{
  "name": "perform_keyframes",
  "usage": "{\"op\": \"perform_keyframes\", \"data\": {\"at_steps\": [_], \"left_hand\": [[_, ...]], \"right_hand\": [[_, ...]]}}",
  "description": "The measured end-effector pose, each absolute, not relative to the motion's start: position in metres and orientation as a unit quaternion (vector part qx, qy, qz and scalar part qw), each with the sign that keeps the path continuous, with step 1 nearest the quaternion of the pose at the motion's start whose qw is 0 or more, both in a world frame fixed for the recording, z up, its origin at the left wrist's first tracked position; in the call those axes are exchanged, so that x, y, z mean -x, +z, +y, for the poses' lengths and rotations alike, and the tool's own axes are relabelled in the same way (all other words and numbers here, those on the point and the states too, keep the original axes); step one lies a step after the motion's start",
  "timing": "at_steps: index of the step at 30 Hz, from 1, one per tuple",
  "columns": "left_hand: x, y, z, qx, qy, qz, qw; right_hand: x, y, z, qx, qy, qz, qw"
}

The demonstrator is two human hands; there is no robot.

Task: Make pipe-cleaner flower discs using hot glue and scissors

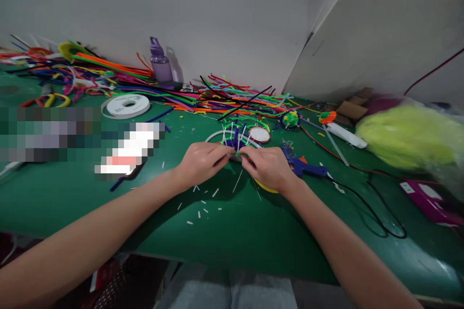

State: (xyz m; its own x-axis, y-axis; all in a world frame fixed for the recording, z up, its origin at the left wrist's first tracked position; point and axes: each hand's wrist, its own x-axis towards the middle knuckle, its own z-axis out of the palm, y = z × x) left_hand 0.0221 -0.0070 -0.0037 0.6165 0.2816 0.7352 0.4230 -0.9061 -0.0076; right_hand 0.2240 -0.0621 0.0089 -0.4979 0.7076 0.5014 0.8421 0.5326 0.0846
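Observation:
My left hand (205,161) and my right hand (267,166) meet at the middle of the green table, thumbs and fingers pinched together. Between their fingertips is a small craft piece (236,141) of dark purple pipe cleaner with thin white strips sticking up; a bit of green shows at the fingertips. The fingers hide its lower part. A pale curved band (213,136) arcs behind the hands. Just beyond them lies a round white disc with a reddish rim (259,134). Beside my right hand is a blue glue gun (308,168), and something yellow (267,186) shows beneath that hand.
Colourful pipe cleaners (232,99) are heaped along the wall, near a purple bottle (162,65). A white ribbon spool (128,105), pliers (50,100) and a blurred-out bright phone-like object (132,147) lie left. White scraps (199,213) litter the front; a yellow bag (402,135) and cables sit right.

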Motion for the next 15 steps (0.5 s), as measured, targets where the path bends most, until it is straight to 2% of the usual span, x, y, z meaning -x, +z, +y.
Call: {"op": "perform_keyframes", "data": {"at_steps": [5,8,11,15], "left_hand": [[-0.022,-0.004,-0.005,0.892,-0.385,-0.227,0.07],[-0.021,-0.003,-0.003,0.891,-0.392,-0.222,0.063],[-0.02,-0.002,-0.004,0.893,-0.397,-0.202,0.066],[-0.019,0.002,-0.006,0.898,-0.404,-0.158,0.072]], "right_hand": [[-0.239,0.022,-0.061,0.463,-0.169,-0.814,0.307],[-0.268,0.037,-0.058,0.539,-0.146,-0.756,0.342],[-0.31,0.042,-0.063,0.62,-0.047,-0.732,0.278],[-0.368,0.027,-0.089,0.668,0.072,-0.707,0.223]]}}
